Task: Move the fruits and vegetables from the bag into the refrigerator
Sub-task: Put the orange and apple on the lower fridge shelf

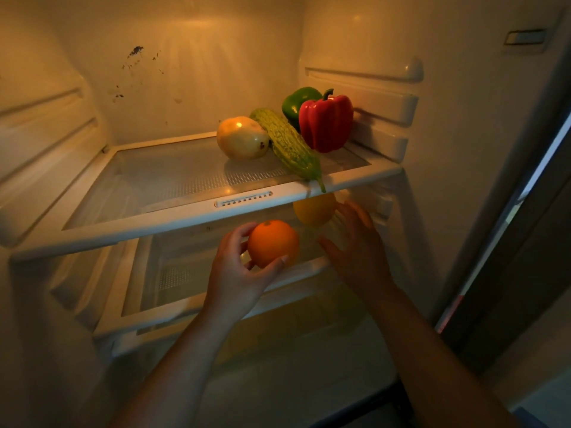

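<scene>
The fingers of the left hand curl around an orange, thumb under its near right side and the other fingertips on its left, so the fruit is gripped in the air just in front of the lower shelf. The right hand is spread open with nothing in it, palm turned left, its fingertips close to a yellow fruit, perhaps a lemon, that sits in shadow on the lower shelf; whether they touch it is hard to tell in the dim light. Orange and yellow fruit are near each other but apart.

Above them, the upper shelf carries four things at its far right. A pale pear lies on the left, touching a bitter gourd that runs from far to near, its tip hanging over the shelf's front edge. A red pepper stands just right of the gourd, and a green pepper sits behind the red one, partly hidden by it. The left half of the upper shelf is bare glass.

Both forearms reach in from the near edge. Dark specks mark the fridge's back wall, far left. The bag is out of view
</scene>
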The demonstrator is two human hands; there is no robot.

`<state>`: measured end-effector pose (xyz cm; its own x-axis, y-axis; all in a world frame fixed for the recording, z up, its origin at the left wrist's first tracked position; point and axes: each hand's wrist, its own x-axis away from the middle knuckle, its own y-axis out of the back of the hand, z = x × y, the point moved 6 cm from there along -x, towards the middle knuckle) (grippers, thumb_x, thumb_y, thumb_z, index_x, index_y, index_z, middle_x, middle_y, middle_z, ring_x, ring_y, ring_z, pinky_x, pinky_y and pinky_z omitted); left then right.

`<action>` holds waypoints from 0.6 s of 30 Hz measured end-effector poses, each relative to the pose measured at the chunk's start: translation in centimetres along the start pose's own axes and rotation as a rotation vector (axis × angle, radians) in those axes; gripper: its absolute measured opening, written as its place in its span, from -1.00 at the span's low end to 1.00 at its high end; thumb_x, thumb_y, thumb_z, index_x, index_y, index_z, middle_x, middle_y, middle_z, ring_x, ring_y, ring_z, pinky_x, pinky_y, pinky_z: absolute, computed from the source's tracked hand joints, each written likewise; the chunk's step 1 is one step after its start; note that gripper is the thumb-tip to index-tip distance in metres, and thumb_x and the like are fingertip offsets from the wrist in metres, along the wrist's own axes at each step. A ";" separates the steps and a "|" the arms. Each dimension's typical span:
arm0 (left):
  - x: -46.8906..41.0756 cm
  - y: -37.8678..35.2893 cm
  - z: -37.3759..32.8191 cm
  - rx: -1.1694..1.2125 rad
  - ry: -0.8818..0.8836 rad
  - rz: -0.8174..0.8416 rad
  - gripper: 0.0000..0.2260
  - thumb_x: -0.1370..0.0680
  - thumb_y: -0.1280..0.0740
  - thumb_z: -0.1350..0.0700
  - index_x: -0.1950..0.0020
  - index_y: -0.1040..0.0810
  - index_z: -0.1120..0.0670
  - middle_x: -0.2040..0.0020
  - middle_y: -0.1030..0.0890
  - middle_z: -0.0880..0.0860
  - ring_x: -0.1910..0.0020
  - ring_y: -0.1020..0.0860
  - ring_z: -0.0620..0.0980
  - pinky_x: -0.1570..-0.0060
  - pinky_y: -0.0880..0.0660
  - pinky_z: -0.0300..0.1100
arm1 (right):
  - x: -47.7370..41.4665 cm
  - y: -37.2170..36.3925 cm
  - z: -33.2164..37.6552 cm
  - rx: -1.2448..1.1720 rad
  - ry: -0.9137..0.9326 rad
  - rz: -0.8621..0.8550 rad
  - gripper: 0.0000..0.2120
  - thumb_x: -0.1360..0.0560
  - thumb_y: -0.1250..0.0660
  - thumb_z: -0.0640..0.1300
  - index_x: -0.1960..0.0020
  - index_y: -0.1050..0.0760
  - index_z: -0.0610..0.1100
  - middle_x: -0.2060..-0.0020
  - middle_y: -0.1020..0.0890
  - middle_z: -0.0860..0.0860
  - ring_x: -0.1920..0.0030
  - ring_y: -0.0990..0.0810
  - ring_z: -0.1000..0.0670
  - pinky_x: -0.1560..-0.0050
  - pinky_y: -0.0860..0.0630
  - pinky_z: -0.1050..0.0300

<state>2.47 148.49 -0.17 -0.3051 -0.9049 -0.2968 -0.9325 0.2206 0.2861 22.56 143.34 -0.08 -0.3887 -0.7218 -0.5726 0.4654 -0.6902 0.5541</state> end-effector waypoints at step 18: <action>-3.1 -8.2 -2.3 0.007 -0.017 0.120 -0.38 -0.23 -0.55 -0.07 -0.22 -0.37 -0.13 -0.20 -0.37 -0.05 -0.19 -0.46 -0.04 -0.18 -0.50 -0.02 | 2.7 3.4 -1.3 -0.046 0.073 -0.005 -0.46 -0.43 -0.35 -0.03 -0.35 -0.35 -0.18 -0.30 -0.44 -0.10 -0.32 -0.36 0.02 -0.29 -0.25 0.33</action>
<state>11.51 148.61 0.50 -0.4179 -0.8654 -0.2765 -0.8903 0.3296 0.3142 24.17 139.12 -0.54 -0.3329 -0.7117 -0.6187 0.5005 -0.6894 0.5237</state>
